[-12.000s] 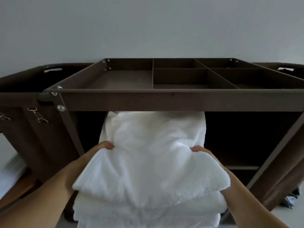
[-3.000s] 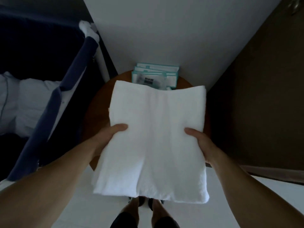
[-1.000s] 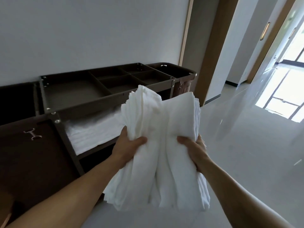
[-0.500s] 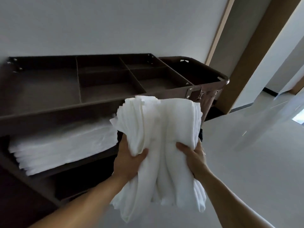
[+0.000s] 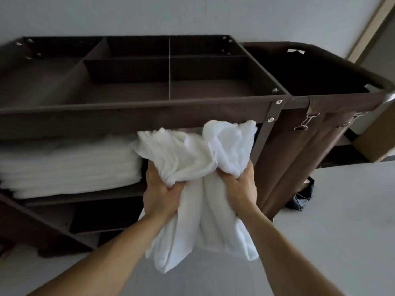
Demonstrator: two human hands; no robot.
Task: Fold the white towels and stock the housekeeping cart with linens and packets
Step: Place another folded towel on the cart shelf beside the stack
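Both hands were on the load. The left hand (image 5: 162, 195) gripped the left half of the white towel bundle (image 5: 192, 154), fingers curled into the cloth, and the right hand (image 5: 239, 184) was clamped on the right half the same way. On my feed the bundle looked crumpled. Its upper end was up against the front rail of the housekeeping cart (image 5: 149, 116), at the right end of the middle shelf (image 5: 85, 194) opening, and its lower end hung free below the hands. On the shelf's left part lay a stack of folded towels (image 5: 70, 165), right edge just beside the bundle. The top tray (image 5: 128, 92) was split by dividers. A brown laundry bag (image 5: 299, 150) hung at the cart's right end from metal clips (image 5: 303, 122). A cardboard box (image 5: 372, 144) sat beyond the bag. Something dark (image 5: 301, 197) lay on the floor by the bag's foot — I couldn't tell what.
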